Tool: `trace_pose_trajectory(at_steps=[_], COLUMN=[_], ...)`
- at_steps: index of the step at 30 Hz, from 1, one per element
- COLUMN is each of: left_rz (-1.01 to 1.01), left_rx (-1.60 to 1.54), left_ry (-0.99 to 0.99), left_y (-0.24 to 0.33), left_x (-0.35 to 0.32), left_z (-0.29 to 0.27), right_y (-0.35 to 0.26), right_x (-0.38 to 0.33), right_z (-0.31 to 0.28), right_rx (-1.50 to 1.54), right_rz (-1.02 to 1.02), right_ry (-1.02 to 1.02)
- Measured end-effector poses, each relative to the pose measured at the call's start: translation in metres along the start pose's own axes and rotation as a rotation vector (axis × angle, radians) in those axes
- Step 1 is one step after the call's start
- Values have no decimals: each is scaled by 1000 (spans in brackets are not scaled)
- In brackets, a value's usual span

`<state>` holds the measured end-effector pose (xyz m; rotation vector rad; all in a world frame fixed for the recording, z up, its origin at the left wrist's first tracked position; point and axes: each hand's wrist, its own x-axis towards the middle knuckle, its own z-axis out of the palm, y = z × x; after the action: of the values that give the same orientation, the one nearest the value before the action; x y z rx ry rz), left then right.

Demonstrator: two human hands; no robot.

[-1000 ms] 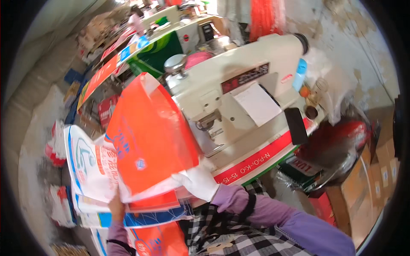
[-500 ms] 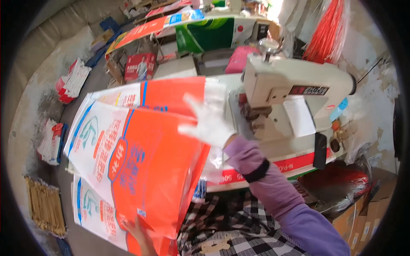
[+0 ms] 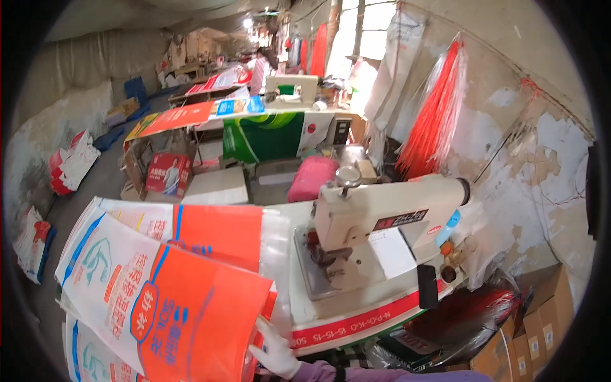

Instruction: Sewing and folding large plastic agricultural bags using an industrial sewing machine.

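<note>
A printed orange-and-white plastic sack (image 3: 210, 305) lies slanted over other sacks at the lower left. My right hand (image 3: 277, 353), in a white glove, is at the right edge of this sack, its fingers closed around that edge. The purple sleeve (image 3: 382, 375) of that arm runs along the bottom rim. Beneath and behind lies a stack of similar sacks (image 3: 219, 223), spread on the table. Outside the picture is my left hand. To the right stands a cream sewing machine (image 3: 388, 210), its needle area apart from the sacks.
A black phone-like slab (image 3: 428, 286) sits at the table's front right. Cardboard boxes (image 3: 541, 318) stand at the lower right. Red and white strands (image 3: 433, 121) hang on the wall. Behind are a pink cushion-like bundle (image 3: 313, 178) and a red box (image 3: 168, 173). Farther off, a person (image 3: 259, 70) works.
The view has tipped up, showing more of the room. My right hand has gone from spread fingers over the stack to the top sack's near right edge. My left hand has left view.
</note>
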<state>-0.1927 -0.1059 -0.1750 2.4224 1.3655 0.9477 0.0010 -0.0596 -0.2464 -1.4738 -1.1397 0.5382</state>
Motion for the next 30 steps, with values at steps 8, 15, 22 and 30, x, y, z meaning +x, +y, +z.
trace_pose_trajectory(at_steps=[8, 15, 22, 30], left_rz=[-10, 194, -681, -627], left_rx=[62, -58, -135, -137], left_ry=[-170, -307, 263, -55], left_y=[-28, -7, -117, -183], left_x=[13, 69, -35, -71], left_z=[5, -44, -46, 9], right_y=[-25, -59, -80, 31], right_x=[-2, 10, 25, 98], right_z=[27, 97, -39, -47], right_rx=[-72, -403, -511, -226], right_rz=[-130, -360, -6, 222], right_ry=[67, -491, -1100, -539])
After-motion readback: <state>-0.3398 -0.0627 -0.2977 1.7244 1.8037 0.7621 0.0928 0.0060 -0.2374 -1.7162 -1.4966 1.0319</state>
